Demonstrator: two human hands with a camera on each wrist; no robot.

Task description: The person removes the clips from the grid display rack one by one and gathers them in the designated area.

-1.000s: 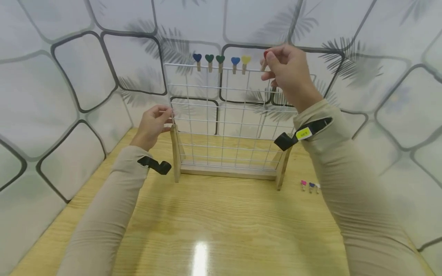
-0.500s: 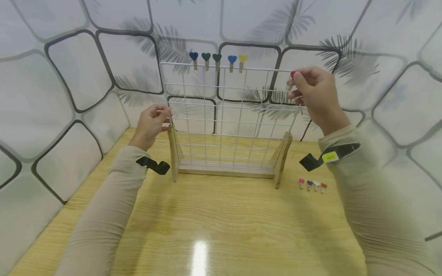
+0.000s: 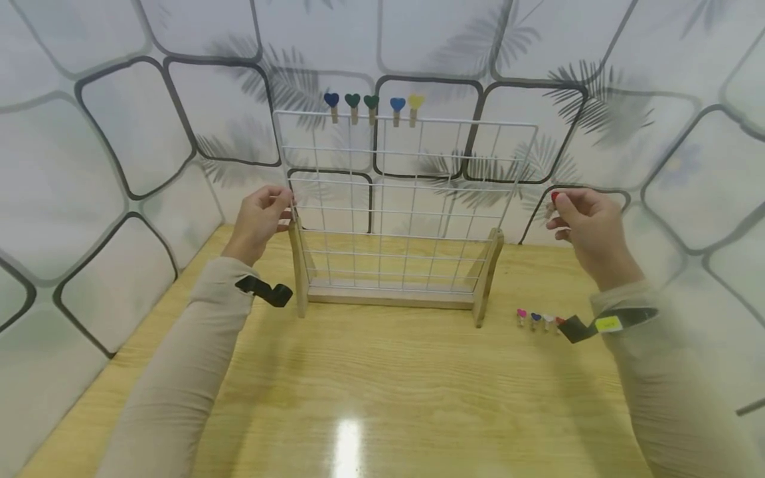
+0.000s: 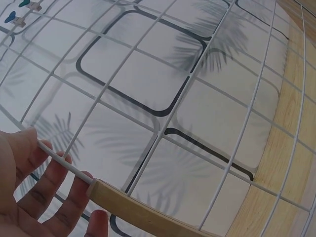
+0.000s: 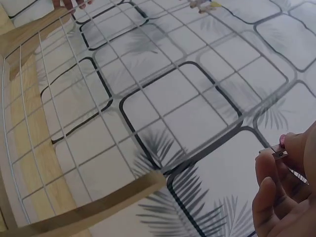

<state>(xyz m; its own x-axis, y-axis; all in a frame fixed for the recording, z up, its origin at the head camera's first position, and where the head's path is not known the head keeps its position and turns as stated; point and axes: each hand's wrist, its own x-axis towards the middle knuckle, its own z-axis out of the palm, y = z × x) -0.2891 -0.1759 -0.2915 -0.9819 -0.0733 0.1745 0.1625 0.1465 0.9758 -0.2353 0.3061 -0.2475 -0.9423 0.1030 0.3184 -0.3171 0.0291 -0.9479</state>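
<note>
My left hand [image 3: 257, 222] holds the left side wire of a white wire grid rack with a wooden stand [image 3: 391, 299]. In the left wrist view, thumb and fingertips close on that wire [image 4: 64, 162] just above the wooden upright [image 4: 143, 215]. Out to the right of the rack, my right hand [image 3: 594, 232] pinches a small wooden clothespin with a red heart [image 3: 555, 197], raised above the table. Along the rack's top wire stand several heart clothespins: dark blue [image 3: 331, 99], two green [image 3: 352, 100], light blue [image 3: 397, 104] and yellow [image 3: 416, 101].
On the wooden table [image 3: 358, 372], right of the stand, lies a short row of heart clothespins: pink [image 3: 522, 314], dark blue [image 3: 535, 318], white [image 3: 548, 319] and red, partly covered by the wrist strap [image 3: 576, 328]. Patterned cloth [image 3: 442, 40] rises behind and at both sides.
My right hand has moved from the rack's top wire rightward and down, away from the rack, carrying the red heart clothespin. The left hand stays on the side wire.
</note>
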